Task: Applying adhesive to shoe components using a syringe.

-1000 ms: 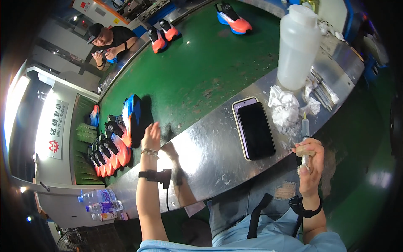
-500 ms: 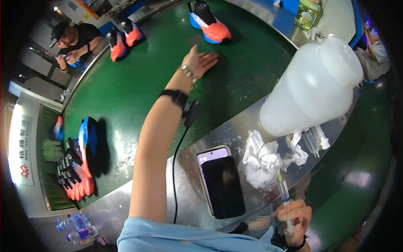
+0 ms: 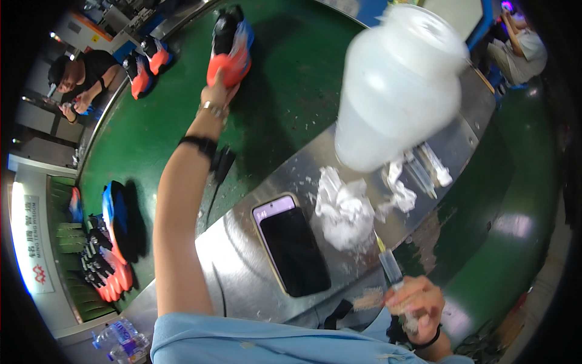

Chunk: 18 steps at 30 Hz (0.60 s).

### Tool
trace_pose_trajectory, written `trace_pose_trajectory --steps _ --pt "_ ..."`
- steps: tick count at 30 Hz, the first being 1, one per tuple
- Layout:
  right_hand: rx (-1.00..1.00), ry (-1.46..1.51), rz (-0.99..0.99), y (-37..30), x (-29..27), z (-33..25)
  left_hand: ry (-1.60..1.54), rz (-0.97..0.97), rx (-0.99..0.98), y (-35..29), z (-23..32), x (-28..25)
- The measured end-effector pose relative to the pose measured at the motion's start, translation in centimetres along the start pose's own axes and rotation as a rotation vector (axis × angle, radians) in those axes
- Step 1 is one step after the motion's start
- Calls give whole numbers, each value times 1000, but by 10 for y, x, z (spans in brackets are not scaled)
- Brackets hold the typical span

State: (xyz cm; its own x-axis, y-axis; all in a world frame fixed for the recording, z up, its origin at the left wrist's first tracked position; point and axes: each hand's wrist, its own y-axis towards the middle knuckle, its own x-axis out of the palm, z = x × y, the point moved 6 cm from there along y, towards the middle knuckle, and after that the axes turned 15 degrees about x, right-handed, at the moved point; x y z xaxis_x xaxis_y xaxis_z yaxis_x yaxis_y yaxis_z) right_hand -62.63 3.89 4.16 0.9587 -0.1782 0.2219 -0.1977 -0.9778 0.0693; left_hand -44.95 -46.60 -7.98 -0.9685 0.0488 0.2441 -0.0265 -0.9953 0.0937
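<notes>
My left hand (image 3: 216, 96) reaches far across the green surface and grips the toe of an orange, blue and black sports shoe (image 3: 229, 60), thumb on the near side. Part of its fingers is hidden by the shoe. Low on the right, my right hand (image 3: 418, 303) is closed round a clear syringe (image 3: 391, 266) with a thin yellow tip that points up toward crumpled white tissue (image 3: 344, 209). A phone (image 3: 292, 246) lies face up on the metal ledge between my arms.
A big white plastic jar (image 3: 397, 91) stands behind the tissue, beside more syringes (image 3: 421, 175). Two similar shoes (image 3: 139, 76) sit far left; several more (image 3: 103, 261) cluster at left. Plastic bottles (image 3: 121, 340) lie lower left. A co-worker (image 3: 85, 79) handles something at upper left.
My left hand has gone from open above the surface to holding the shoe by its toe; the shoe has turned. The view has shifted. My right hand still holds the syringe.
</notes>
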Motion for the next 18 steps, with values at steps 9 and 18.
trace_pose_trajectory --steps 9,18 --pt "-67 -68 18 -4 -5 21 -68 69 -301 -386 144 -136" --pt "-59 20 29 -17 17 25 177 363 -236 -654 206 -259"
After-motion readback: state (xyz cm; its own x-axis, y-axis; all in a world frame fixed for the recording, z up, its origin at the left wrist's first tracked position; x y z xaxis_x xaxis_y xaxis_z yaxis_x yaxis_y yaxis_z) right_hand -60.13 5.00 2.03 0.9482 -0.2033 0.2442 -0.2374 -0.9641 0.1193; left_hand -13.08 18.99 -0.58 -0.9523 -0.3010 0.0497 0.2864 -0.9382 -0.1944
